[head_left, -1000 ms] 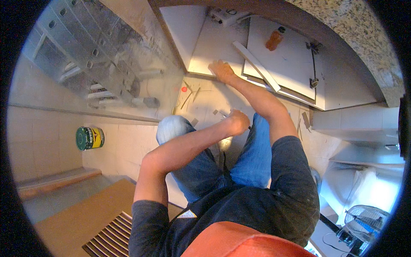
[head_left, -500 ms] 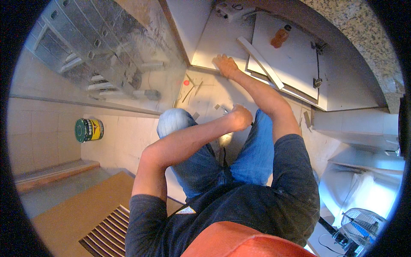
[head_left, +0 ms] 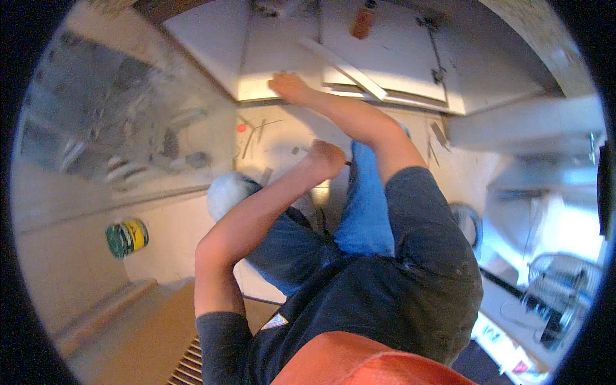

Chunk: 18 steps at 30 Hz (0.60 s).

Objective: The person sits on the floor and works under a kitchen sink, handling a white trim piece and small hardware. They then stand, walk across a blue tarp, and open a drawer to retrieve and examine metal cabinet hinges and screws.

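My left hand is closed on a slim tool with a dark handle, above the floor between my knees; blur and my fingers hide most of it. My right hand rests open on the front edge of the low white cabinet base, fingers slightly bent. Just right of it a long white strip lies slantwise over a loose white panel with dark hinged fittings. An orange bottle stands on that panel. A small red round thing and scattered thin offcuts lie on the floor.
A tub sits at the left below a reflective panel. A brown board and slatted grille are at the lower left. A fan stands lower right, near pale shelves. Stone worktop edge curves above.
The view has swung and blurred, so the cabinet, bottle and both hands appear higher and further left. My left hand keeps the tool; my right hand stays at the cabinet edge.
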### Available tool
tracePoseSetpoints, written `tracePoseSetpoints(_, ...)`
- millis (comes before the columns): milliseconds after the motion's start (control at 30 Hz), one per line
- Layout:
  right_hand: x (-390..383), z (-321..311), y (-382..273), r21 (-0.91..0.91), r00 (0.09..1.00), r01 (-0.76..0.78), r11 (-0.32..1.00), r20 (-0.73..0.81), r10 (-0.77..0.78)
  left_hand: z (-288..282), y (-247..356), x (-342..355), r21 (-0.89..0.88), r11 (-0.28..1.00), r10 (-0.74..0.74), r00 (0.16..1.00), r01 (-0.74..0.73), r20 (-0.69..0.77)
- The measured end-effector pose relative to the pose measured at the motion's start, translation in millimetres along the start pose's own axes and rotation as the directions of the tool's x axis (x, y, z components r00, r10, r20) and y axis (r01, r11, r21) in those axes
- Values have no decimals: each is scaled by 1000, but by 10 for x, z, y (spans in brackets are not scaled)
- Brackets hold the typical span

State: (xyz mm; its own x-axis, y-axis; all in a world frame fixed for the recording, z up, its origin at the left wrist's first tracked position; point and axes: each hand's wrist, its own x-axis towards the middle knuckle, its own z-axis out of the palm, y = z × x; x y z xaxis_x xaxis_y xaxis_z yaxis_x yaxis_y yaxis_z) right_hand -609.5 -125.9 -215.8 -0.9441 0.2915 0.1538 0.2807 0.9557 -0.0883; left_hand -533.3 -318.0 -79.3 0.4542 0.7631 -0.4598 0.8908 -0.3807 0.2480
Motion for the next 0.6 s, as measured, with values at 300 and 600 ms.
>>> tracePoseSetpoints(300, -23, -54, -41, -21, 999, -30, 999, -20, 30, -91, 21, -49, 59, 998, -7, 996, 2, 85)
tracePoseSetpoints(600, 4, -58, -37, 34, 998, -53, 998, 35, 52, -138, 25, -44, 50, 999, -5, 995, 0, 104)
